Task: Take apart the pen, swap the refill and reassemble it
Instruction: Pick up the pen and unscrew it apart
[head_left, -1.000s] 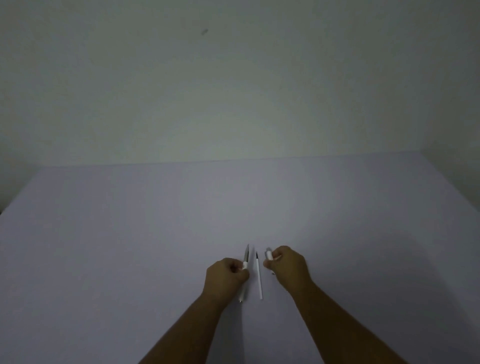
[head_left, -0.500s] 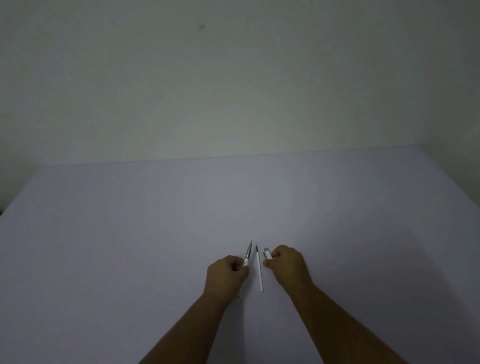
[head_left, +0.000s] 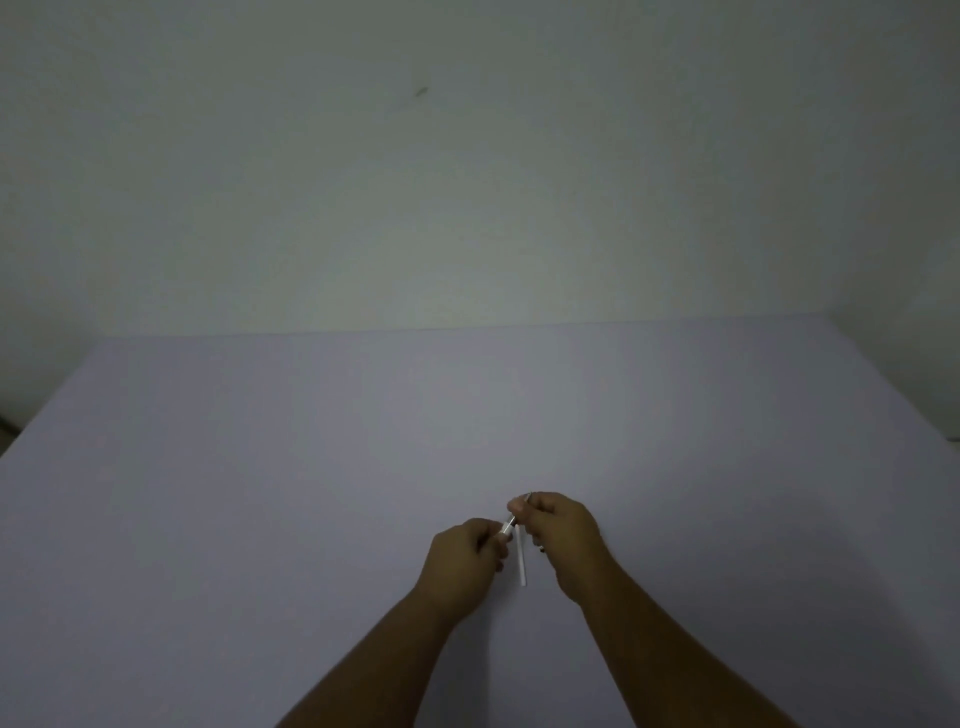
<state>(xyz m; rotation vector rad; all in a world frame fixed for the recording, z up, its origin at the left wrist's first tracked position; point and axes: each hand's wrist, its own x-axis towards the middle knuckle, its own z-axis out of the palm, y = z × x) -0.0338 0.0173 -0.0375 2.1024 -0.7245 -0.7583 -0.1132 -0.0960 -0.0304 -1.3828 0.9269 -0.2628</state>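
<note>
My left hand (head_left: 467, 556) is closed around the white pen barrel (head_left: 505, 528), which points up and to the right. A thin grey end sticks out of the barrel, and the fingertips of my right hand (head_left: 558, 530) pinch it, so both hands meet on the pen just above the table. A spare white refill (head_left: 521, 564) lies on the table between my hands, pointing away from me. A small dark bit (head_left: 542, 550) shows under my right hand; I cannot tell what it is.
The lilac table top (head_left: 311, 493) stretches wide to the left, right and back. A plain pale wall (head_left: 467, 182) stands behind its far edge. The light is dim.
My right hand has moved left onto the thin end sticking out of the barrel. My left hand has tilted the pen to the right. The spare refill on the table has not moved.
</note>
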